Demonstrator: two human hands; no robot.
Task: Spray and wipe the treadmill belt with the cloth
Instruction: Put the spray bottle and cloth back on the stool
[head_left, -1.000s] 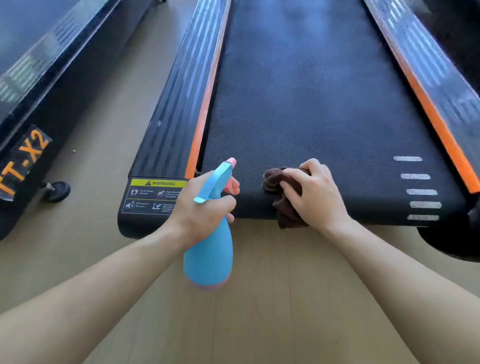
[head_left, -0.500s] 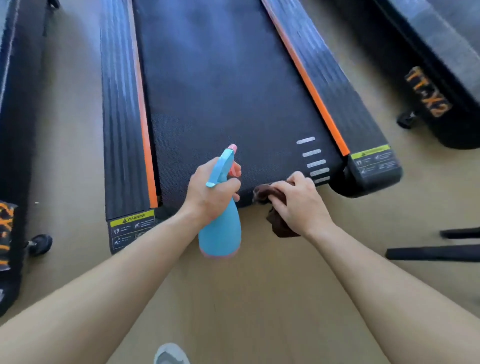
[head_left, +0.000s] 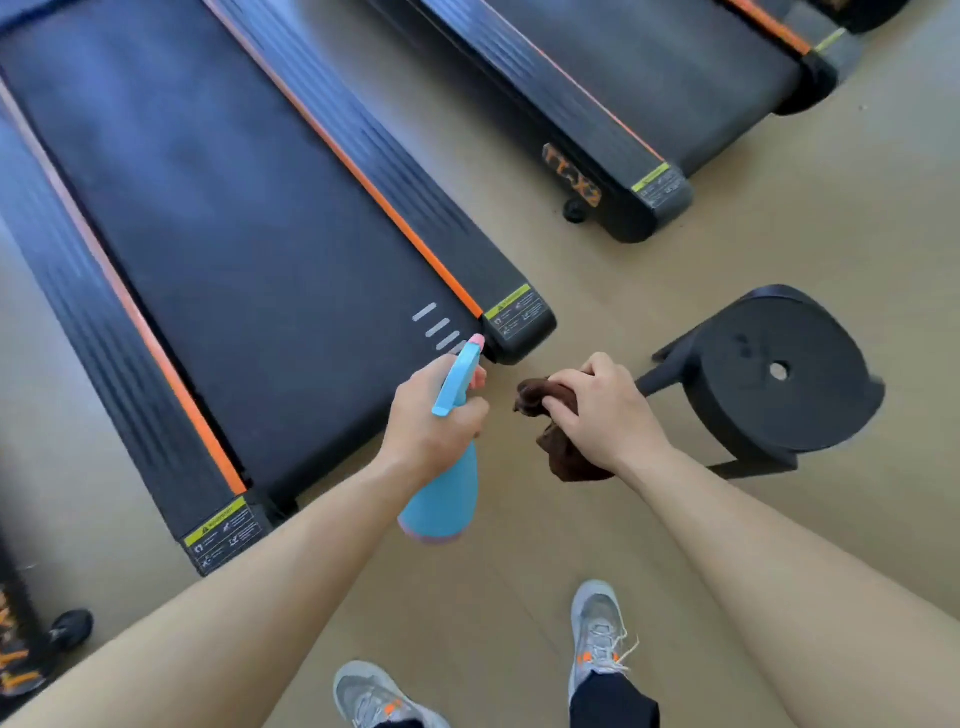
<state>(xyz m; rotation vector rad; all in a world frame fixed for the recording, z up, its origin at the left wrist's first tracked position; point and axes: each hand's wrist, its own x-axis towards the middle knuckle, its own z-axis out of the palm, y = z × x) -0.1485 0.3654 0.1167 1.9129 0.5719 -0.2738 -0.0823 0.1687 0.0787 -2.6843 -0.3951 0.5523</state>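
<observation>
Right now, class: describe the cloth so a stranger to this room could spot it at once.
Find the middle treadmill, black with orange stripes. Just off its near right corner, the right hand grips the cloth. It is a crumpled dark brown wad, unlike the smooth blue spray bottle in the left hand.

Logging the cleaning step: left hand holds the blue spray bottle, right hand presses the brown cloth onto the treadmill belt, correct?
Not quite. The left hand does hold the blue spray bottle, but the right hand grips the brown cloth above the floor, off the treadmill belt. The head view shows it.
</observation>
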